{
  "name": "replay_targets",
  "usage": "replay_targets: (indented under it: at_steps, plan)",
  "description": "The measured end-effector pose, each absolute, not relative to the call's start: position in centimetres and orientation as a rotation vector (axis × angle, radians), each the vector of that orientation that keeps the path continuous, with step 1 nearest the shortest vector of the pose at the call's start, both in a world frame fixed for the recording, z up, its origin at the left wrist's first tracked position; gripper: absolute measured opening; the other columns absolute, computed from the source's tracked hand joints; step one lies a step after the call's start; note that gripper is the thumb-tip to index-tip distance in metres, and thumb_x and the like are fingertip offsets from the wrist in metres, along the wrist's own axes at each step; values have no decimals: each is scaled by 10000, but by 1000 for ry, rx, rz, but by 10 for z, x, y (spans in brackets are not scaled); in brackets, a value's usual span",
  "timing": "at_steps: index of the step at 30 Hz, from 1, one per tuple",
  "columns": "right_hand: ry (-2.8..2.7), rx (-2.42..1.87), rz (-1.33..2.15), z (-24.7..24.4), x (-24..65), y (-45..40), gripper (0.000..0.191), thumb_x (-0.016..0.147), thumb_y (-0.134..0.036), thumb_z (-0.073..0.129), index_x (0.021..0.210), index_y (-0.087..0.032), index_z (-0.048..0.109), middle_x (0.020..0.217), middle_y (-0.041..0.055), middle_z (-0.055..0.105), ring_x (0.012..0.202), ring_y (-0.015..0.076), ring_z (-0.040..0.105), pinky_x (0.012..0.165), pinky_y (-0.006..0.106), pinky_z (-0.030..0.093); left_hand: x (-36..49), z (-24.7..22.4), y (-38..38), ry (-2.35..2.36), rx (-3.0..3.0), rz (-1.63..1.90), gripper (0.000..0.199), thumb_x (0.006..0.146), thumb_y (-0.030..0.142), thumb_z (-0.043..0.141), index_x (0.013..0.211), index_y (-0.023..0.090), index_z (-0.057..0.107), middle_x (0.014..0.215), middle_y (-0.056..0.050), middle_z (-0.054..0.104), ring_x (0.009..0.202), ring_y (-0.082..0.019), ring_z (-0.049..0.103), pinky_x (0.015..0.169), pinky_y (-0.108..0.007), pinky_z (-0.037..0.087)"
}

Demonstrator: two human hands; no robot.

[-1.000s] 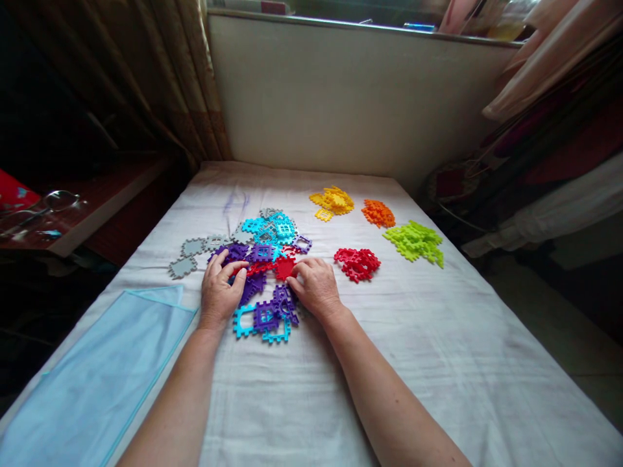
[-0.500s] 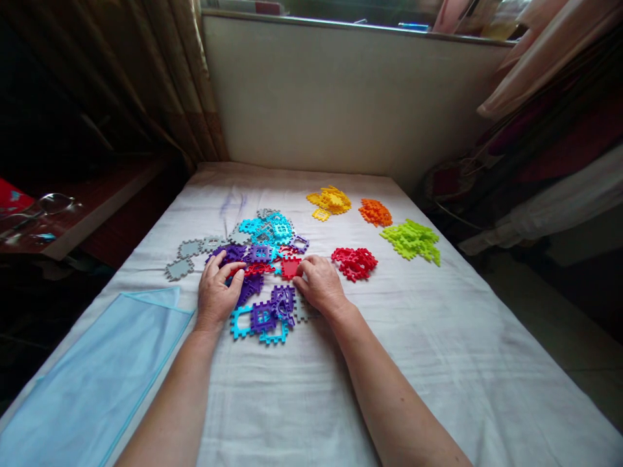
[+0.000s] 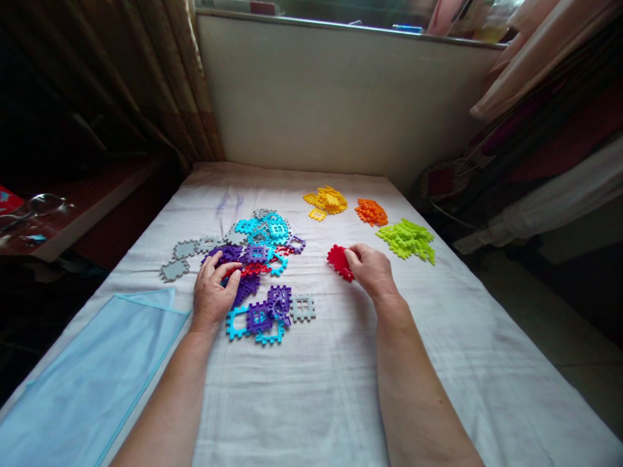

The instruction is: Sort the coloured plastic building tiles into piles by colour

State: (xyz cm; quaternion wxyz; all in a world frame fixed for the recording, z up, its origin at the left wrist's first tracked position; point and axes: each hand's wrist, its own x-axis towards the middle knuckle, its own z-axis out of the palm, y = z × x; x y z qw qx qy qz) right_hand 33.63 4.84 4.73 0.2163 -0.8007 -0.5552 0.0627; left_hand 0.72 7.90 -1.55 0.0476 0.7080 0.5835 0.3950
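Note:
My right hand [image 3: 368, 267] is over the right part of the red pile [image 3: 339, 261], thumb and fingers closed round red plastic there. It hides much of that pile. My left hand [image 3: 215, 290] rests with fingers apart on the mixed pile, touching purple pieces [image 3: 247, 285] and the end of a red piece [image 3: 256, 268]. Turquoise pieces [image 3: 276, 228] lie behind it. Nearer to me are an overlapping group of purple [image 3: 259, 316] and turquoise frames and a grey window-shaped piece [image 3: 304, 307].
Yellow [image 3: 327, 200], orange [image 3: 371, 212] and lime green [image 3: 407, 240] piles lie at the back right. Grey pieces [image 3: 174, 270] are at the left. A light blue cloth bag [image 3: 97, 370] covers the near left of the white sheet [image 3: 302, 402]. Glasses [image 3: 46, 203] sit on a side shelf.
My right hand has moved right from the mixed pile to the red pile, and the red square it touched has left the mixed pile. My left hand has barely moved.

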Motion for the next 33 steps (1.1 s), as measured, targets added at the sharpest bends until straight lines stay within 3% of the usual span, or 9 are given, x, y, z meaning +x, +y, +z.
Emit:
replay_targets:
  at_steps: [8, 15, 23, 29, 33]
  plan:
    - [-1481, -2275, 178, 41, 342, 48, 244, 891, -310, 529, 942, -241, 757, 910, 65, 768, 836, 217, 677, 718, 295, 436, 8, -16, 79, 1778, 2189, 1169, 298, 864, 445, 555, 971, 249, 753, 1402, -103, 540, 1337, -320, 475, 1150, -500, 345]
    - [-1415, -2357, 163, 50, 344, 45, 276, 894, -342, 522, 994, -245, 760, 969, 71, 760, 856, 213, 674, 732, 288, 453, 20, -4, 63, 1956, 2267, 976, 262, 804, 433, 676, 1001, 279, 753, 1555, -69, 389, 1462, -397, 263, 1159, -607, 235]
    - [-1723, -2037, 211, 53, 297, 48, 226, 918, -283, 525, 967, -236, 741, 1019, 54, 745, 904, 190, 667, 771, 271, 460, 19, -4, 65, 1884, 2332, 1023, 149, 820, 388, 667, 862, 276, 755, 1420, -77, 557, 1416, -380, 367, 1136, -630, 250]
    - [-2091, -1727, 431, 43, 249, 44, 335, 895, -322, 623, 1227, -288, 654, 1130, 25, 718, 786, 146, 651, 716, 255, 460, 18, -4, 65, 1725, 2391, 1086, 158, 850, 395, 646, 874, 287, 759, 1412, -56, 576, 1430, -347, 362, 1154, -616, 234]
    - [-2146, -1664, 382, 39, 236, 43, 230, 933, -333, 583, 1116, -283, 714, 1030, 29, 729, 817, 151, 643, 684, 238, 424, 18, -5, 65, 1655, 2413, 1048, 161, 861, 401, 639, 895, 303, 762, 1423, -38, 571, 1433, -338, 363, 1158, -628, 215]
